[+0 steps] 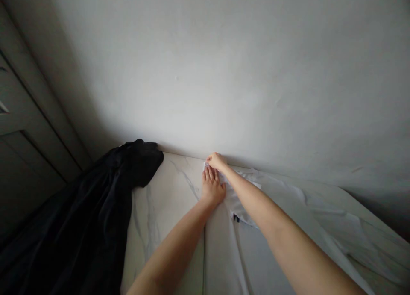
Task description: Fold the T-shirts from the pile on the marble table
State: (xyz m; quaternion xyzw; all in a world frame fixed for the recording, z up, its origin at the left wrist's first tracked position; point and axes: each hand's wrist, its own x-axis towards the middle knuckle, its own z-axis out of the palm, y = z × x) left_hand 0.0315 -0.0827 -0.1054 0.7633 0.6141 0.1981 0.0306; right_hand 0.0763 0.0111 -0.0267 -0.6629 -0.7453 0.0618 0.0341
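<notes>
A thin white garment (pixel 248 248) lies spread over the marble-patterned tabletop, with a small dark mark near its collar-like edge. My left hand (pixel 213 187) rests flat on the garment's far left part, fingers stretched out toward the wall. Just beyond those fingertips, my right hand (pixel 217 160) is closed in a pinch on the garment's far corner, close to the wall. The right forearm crosses over the garment and covers part of it. Exactly how much cloth sits between the right fingers is hidden.
A black garment (pixel 105 201) lies heaped along the left side and hangs over the tabletop's edge. A plain pale wall (pixel 224 72) rises right behind the marble-patterned tabletop (pixel 166 201). On the far left stands a panelled door (pixel 28 175).
</notes>
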